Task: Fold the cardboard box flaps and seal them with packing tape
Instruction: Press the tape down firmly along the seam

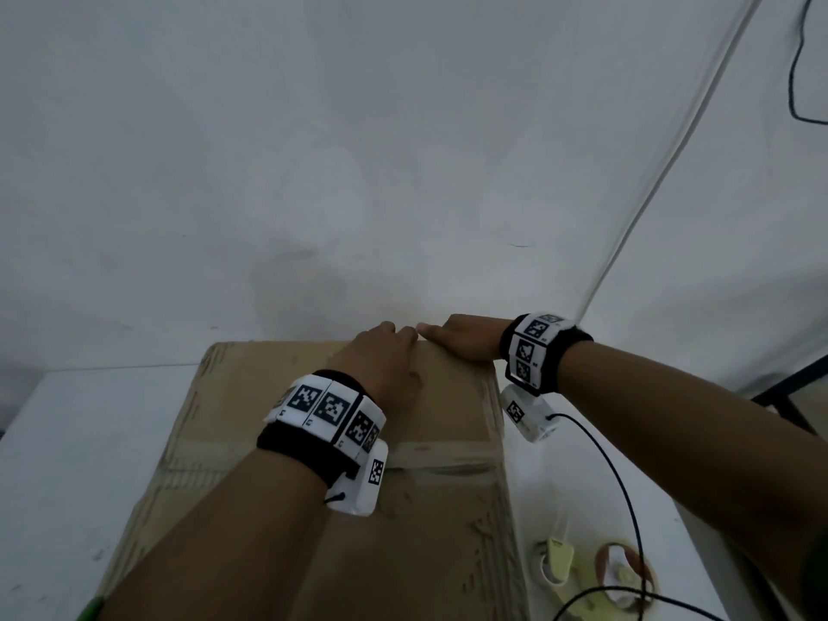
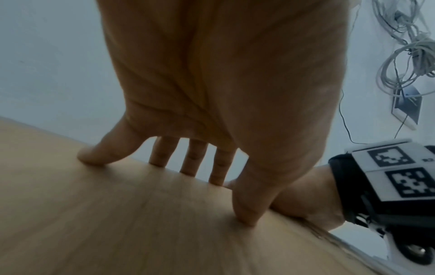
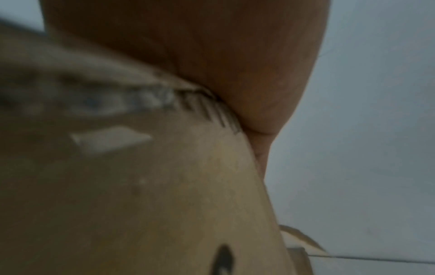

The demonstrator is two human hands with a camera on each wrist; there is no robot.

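Observation:
The brown cardboard box [image 1: 425,531] stands on the white table with its top flaps folded flat. A pale strip of tape [image 1: 448,454] crosses the seam. My left hand [image 1: 394,333] presses on the far part of the top. Thumb and little finger rest on the cardboard [image 2: 117,223], and the other fingers [image 2: 190,158] reach straight over the far edge. My right hand [image 1: 443,336] lies flat along the far right corner, fingertips almost meeting the left hand. In the blurred right wrist view its palm [image 3: 235,74] sits against the box corner [image 3: 164,186]; its fingers are hidden.
A tape dispenser [image 1: 620,571] with a pale yellow-green handle [image 1: 560,558] lies on the table right of the box. A black cable [image 1: 627,486] runs from my right wrist past it. White table surface [image 1: 67,441] shows on the left. A wall stands close behind.

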